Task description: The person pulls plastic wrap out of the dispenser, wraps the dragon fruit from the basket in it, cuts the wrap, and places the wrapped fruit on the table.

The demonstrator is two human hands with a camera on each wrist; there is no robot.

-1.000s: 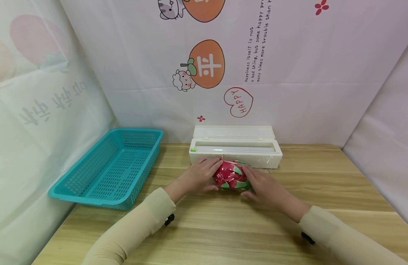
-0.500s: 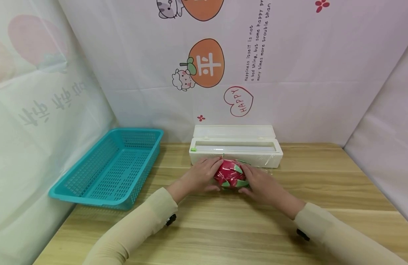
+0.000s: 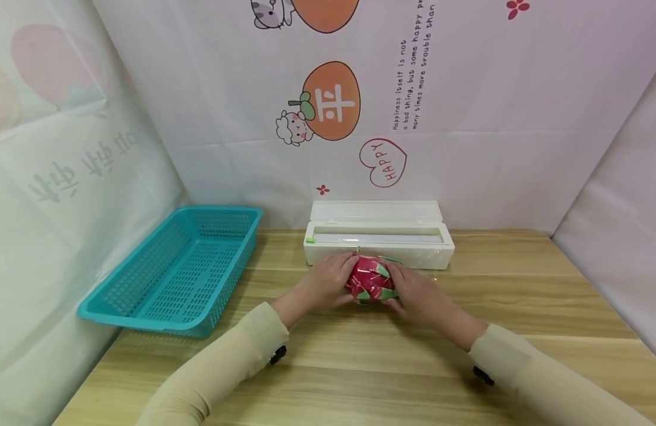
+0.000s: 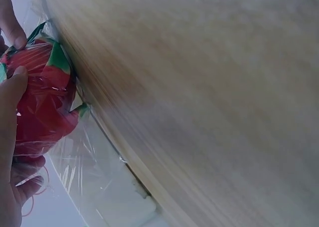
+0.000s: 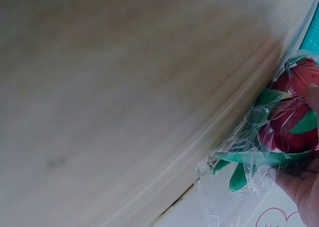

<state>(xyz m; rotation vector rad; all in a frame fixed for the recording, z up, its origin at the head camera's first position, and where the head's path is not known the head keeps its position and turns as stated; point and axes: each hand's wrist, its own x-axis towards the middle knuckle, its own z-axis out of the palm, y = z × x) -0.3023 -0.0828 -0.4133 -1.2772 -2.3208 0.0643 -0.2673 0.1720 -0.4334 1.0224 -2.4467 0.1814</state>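
A red dragon fruit (image 3: 371, 278) with green scales sits on the table just in front of a white cling film box. Clear cling film (image 4: 79, 162) is drawn over its skin, glossy and creased in the left wrist view. My left hand (image 3: 328, 281) grips the fruit's left end, thumb toward me and fingers on the far side. From the right, my right hand (image 3: 419, 296) holds the other end the same way. Loose, crumpled film (image 5: 254, 179) bunches by the green tips near the right fingers in the right wrist view. Both palms are largely hidden from the head camera.
The cling film box (image 3: 381, 257) stands against the back wall, lid (image 3: 375, 211) raised, with a roll inside and a green slider (image 3: 310, 240) at its left. A teal mesh basket (image 3: 194, 284) stands at the left. Printed white cloth (image 3: 482, 118) surrounds the wooden table (image 3: 354, 373).
My right hand has shifted slightly left, and the left hand slightly right, closing in on the dragon fruit. Both keep their hold; box and basket stay put.
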